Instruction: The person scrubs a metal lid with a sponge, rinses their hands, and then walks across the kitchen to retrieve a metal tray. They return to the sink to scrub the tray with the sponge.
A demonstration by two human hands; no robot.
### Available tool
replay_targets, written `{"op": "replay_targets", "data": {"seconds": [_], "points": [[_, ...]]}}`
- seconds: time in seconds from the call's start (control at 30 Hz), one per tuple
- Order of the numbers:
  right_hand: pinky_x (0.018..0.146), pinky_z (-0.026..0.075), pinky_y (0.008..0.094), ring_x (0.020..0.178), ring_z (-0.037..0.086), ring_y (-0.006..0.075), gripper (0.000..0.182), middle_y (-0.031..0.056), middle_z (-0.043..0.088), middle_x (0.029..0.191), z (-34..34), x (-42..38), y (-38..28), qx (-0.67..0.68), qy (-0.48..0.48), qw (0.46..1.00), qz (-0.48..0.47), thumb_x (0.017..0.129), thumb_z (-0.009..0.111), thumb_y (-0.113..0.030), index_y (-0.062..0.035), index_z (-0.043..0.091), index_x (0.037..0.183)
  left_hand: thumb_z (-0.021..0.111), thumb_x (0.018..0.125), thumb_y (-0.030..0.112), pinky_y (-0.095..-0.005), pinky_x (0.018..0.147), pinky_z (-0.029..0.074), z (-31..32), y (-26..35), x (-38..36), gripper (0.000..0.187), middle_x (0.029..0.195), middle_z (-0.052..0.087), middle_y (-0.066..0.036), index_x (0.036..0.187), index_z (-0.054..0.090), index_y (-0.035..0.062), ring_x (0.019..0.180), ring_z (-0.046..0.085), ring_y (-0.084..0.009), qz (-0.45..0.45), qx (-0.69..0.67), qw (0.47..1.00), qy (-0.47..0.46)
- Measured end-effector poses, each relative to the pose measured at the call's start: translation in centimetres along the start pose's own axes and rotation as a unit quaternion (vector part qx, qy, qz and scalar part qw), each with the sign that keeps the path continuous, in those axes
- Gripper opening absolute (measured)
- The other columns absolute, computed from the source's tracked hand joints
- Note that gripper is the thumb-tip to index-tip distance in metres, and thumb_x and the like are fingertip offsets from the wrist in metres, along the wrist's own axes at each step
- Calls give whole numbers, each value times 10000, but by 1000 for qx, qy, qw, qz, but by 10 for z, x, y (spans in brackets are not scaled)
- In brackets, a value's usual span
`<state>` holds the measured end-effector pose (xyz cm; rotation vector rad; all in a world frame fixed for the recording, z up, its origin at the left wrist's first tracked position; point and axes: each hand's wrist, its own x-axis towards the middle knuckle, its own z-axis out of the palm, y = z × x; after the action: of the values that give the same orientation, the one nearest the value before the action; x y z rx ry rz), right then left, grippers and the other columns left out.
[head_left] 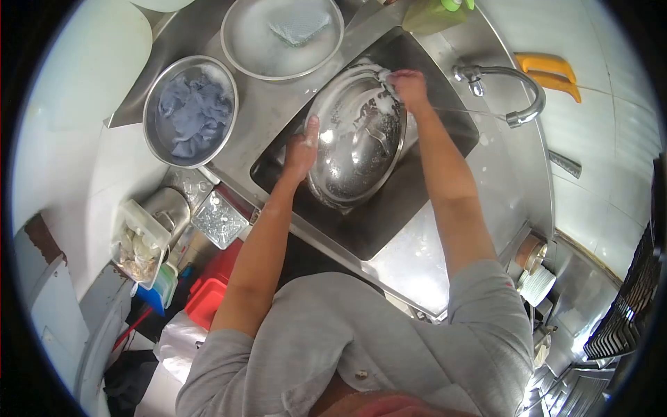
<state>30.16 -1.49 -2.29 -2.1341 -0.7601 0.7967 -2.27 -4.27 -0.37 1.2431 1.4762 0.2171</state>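
A large oval metal lid or pan (358, 149), wet and streaked with white suds, is tilted inside the dark sink basin (410, 198). My left hand (301, 154) grips its left edge, with the thumb lying on the metal. At the upper right rim is my right hand (408, 89), its fingers closed at the sudsy edge. What those fingers hold, if anything, is hidden by foam. A thin stream of water runs from the faucet (517, 118) toward the basin.
A bowl with blue-grey cloth (191, 111) stands left of the sink, and a basin of suds (240, 35) with a pale cloth is above it. A green bottle (434, 17) is behind the sink. Yellow handles (549, 73) are at the wall.
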Motion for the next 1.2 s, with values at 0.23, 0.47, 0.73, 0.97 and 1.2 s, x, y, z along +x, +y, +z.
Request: {"op": "replay_targets", "data": {"seconds": [0.23,0.47,0.73,0.97,1.2], "points": [[850,564,376,901,680,237,192,129,690,1013,-39,-19,-3,411,-89,898,126,859,652,-9,43,640,1044,291,911,767,-448,900,458,-16,26,-9,969,979,644,-343,975,661,-126,1022,618,-457,6,6,1000,-13],[804,542,344,871,690,253,119,125,710,929,-4,-41,10,37,104,991,-76,844,698,-96,-6,698,922,296,920,754,-444,902,455,-18,32,-14,953,961,646,-337,973,659,-125,989,621,-445,3,24,1000,-13],[773,494,434,815,636,348,58,149,675,875,72,-128,-79,-180,95,884,-420,685,677,-54,-51,668,742,308,947,711,-483,825,456,-17,41,-10,911,830,623,-342,838,655,-125,875,619,-458,-8,56,997,-49],[720,532,449,778,670,340,45,144,684,783,40,-47,-35,-189,97,943,-256,632,668,-100,-64,643,620,287,953,702,-511,791,453,-7,23,0,917,771,602,-359,771,637,-126,841,611,-502,35,45,998,-18],[750,547,435,787,669,354,30,142,702,802,66,-72,-40,-134,145,880,-431,638,659,-67,-64,673,665,264,955,702,-525,820,443,-3,20,7,930,811,604,-372,764,639,-127,890,600,-521,47,45,998,-11]]}}
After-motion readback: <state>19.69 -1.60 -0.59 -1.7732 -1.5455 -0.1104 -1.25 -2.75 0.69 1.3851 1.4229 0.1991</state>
